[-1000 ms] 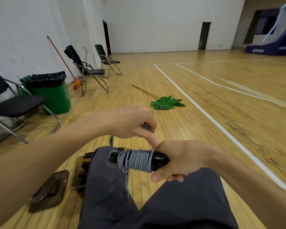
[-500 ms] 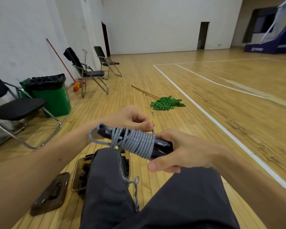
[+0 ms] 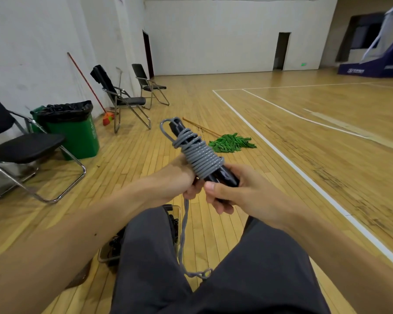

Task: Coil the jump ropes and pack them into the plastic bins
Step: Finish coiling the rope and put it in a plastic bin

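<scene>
**Kid:** What step are you on?

**Me:** I think I am winding. The gray rope (image 3: pixel 201 158) goes round and round the black handles (image 3: pixel 227 177). It is up in the air over my knees, not in the bin (image 3: pixel 178 208) yet.

**Kid:** How do you hold it?

**Me:** My right hand (image 3: pixel 243 193) is wrapped tight round the low end of the handles. My left hand (image 3: pixel 179 177) is curled just under the coil and holds the rope there. Both hands are closed and they touch each other.

**Kid:** Is it done?

**Me:** No. A loose end (image 3: pixel 184 225) hangs down between my legs. I guess the next move is to wind that bit on, tuck it so it cannot slip, then drop the bundle in the bin.

**Kid:** Where is the bin?

**Me:** On the floor, just behind my left knee. My leg hides most of it. There is dark stuff inside, but I cannot tell how much.

**Kid:** Count things for me!

**Me:** One rope in my hands. Two handles, I think, pressed side by side. One bin. Three chairs (image 3: pixel 25 143) by the wall. One green can (image 3: pixel 77 137). One mop (image 3: pixel 232 143). One broom (image 3: pixel 107 117).
</scene>
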Available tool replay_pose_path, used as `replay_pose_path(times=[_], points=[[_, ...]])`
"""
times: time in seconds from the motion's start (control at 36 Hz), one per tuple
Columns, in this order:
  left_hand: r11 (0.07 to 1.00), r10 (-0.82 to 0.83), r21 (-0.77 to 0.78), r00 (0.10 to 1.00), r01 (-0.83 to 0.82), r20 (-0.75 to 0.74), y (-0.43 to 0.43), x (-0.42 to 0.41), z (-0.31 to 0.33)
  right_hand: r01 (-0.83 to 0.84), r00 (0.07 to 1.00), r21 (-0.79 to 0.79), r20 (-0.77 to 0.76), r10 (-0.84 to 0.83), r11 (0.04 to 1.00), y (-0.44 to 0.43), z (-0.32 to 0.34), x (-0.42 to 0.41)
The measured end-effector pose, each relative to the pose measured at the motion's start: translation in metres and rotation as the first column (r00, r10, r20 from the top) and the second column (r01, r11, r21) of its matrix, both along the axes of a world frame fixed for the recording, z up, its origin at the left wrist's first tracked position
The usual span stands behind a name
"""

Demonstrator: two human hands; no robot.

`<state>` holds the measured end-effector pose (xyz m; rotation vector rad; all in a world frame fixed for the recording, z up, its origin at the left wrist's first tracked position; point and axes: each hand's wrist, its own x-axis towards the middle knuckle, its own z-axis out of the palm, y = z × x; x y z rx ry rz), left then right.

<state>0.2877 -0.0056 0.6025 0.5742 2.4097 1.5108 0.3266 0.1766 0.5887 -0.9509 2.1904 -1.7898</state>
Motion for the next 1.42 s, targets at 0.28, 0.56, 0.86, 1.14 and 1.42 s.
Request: replay_pose_path(times=[0.28, 0.56, 0.86, 1.14, 1.42], points=[[1.000, -0.014, 0.023, 0.971, 0.009, 0.240, -0.002, 0.014, -0.013, 0.204, 0.979, -0.012, 0.024, -0.203, 0.979, 0.020, -0.007, -0.016], [0.852, -0.194, -0.523, 0.936, 0.012, -0.295, -0.001, 0.030, -0.008, 0.330, 0.934, 0.205, 0.069, -0.350, 0.922, 0.029, -0.025, -0.026], [0.626, -0.492, -0.779, 0.754, -0.041, -0.435, -0.004, 0.029, 0.019, 0.176, 0.969, 0.391, 0.096, -0.230, 0.904, 0.019, -0.012, -0.015], [0.557, -0.585, -0.829, 0.689, -0.043, -0.428, -0.005, 0.018, 0.041, -0.042, 0.984, 0.629, 0.161, -0.077, 0.776, 0.007, 0.001, 0.001], [0.613, -0.506, -0.762, 0.845, 0.211, -0.173, -0.009, 0.004, 0.019, -0.052, 0.998, 0.739, 0.054, 0.018, 0.672, 0.002, -0.007, 0.004]])
